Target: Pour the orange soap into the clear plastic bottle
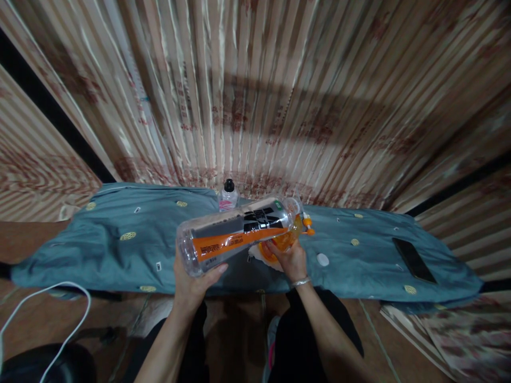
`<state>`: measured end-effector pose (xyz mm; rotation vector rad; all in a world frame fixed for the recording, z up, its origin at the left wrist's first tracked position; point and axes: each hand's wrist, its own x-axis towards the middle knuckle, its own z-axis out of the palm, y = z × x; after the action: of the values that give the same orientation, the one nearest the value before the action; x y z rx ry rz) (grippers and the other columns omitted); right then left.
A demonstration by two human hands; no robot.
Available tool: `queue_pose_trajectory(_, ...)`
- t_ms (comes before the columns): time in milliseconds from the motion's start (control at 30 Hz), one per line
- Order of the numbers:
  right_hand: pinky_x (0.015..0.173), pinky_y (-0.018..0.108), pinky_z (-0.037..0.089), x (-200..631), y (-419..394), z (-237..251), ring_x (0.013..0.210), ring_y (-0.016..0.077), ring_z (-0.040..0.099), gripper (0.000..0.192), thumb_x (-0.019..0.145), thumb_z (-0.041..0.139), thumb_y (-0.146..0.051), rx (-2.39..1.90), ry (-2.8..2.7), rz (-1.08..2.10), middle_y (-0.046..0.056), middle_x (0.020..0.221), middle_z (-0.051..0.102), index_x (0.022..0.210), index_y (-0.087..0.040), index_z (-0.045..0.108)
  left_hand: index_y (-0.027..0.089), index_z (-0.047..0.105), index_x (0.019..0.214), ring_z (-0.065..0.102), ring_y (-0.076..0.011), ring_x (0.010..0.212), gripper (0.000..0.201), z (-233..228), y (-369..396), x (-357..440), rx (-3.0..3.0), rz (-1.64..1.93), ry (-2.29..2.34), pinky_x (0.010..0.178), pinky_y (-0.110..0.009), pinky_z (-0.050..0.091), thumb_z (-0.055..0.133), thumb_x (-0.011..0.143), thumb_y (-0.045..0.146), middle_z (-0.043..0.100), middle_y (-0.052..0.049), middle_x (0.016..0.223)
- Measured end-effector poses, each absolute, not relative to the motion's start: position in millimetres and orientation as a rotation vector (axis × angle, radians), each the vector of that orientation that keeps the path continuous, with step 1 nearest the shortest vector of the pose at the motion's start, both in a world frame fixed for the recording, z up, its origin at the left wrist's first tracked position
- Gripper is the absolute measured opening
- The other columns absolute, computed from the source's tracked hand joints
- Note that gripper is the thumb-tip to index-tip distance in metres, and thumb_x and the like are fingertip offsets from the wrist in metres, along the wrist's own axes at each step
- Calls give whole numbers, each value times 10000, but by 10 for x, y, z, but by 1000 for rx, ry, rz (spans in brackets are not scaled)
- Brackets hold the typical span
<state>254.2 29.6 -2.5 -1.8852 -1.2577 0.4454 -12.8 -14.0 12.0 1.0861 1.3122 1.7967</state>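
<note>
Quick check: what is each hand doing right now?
Left hand: closed around the base of the tilted clear bottle.
Right hand: gripping the orange bottle by the clear bottle's mouth.

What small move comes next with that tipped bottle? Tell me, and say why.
Probably tilt the clear bottle a little steeper. The left hand holds its base, its neck points down at the orange bottle steadied by the right hand, and it lies nearly level, with little liquid visible inside.
</note>
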Motion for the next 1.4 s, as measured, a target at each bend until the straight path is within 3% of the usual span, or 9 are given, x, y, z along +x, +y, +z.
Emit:
queue_pose_trajectory(167,901,454,690,2578,308,-81,1119,422,890,600,757,956,-662,-1900,-1269,439,208,1145,914,1116,-236,736,258,739,1025,832,-460,1221,750,133,-134,-135,1068,1788,1318,1182,-635,654,1123,504,638,816,-54,968)
queue_pose_trajectory(367,884,439,684,2609,325,-132,1085,412,896,655,775,923,-701,-1864,-1305,431,222,1132,910,1150,-190,756,220,805,1210,823,-461,1233,926,139,-128,-132,1100,1772,1362,1193,-629,639,1140,443,615,845,-69,1040)
queue_pose_trajectory(500,884,455,686,2614,319,-142,1073,413,896,639,774,928,-681,-1858,-1307,430,210,1124,911,1163,-204,756,221,812,1155,832,-442,1204,843,151,-125,-119,1121,1801,1343,1156,-603,659,1128,480,614,836,-54,1003)
queue_pose_trajectory(667,928,486,689,2600,316,-122,1106,434,891,579,777,921,-649,-1847,-1294,436,215,1151,912,1128,-226,739,213,814,1230,842,-414,1123,900,207,-141,-99,1115,1798,1341,1054,-569,703,1134,468,570,872,-98,1163)
queue_pose_trajectory(833,919,444,683,2593,317,-94,1112,427,894,621,732,956,-655,-1860,-1274,451,225,1147,913,1112,-220,730,212,818,1238,828,-441,1234,839,325,-164,-111,1129,1712,1308,1146,-583,670,1122,529,542,865,-86,1128)
queue_pose_trajectory(1000,913,431,674,2594,306,-89,1137,421,891,627,747,937,-659,-1846,-1272,471,242,1181,909,1134,-204,743,227,789,1161,823,-469,1248,879,327,-161,-121,1073,1772,1356,1182,-626,645,1129,449,615,862,-78,1100)
queue_pose_trajectory(1167,917,440,678,2583,300,-67,1136,429,891,638,738,942,-661,-1855,-1275,470,240,1171,911,1137,-210,730,197,741,1451,803,-467,1342,1085,292,-186,-158,1080,1669,1338,1229,-613,621,1128,516,590,856,-151,1393)
queue_pose_trajectory(1400,862,419,678,2566,295,-32,1088,410,895,628,728,940,-673,-1864,-1264,465,221,1137,911,1107,-222,722,197,742,1473,809,-456,1314,1102,273,-202,-53,1089,1779,1391,1221,-605,621,1107,533,639,853,-145,1375)
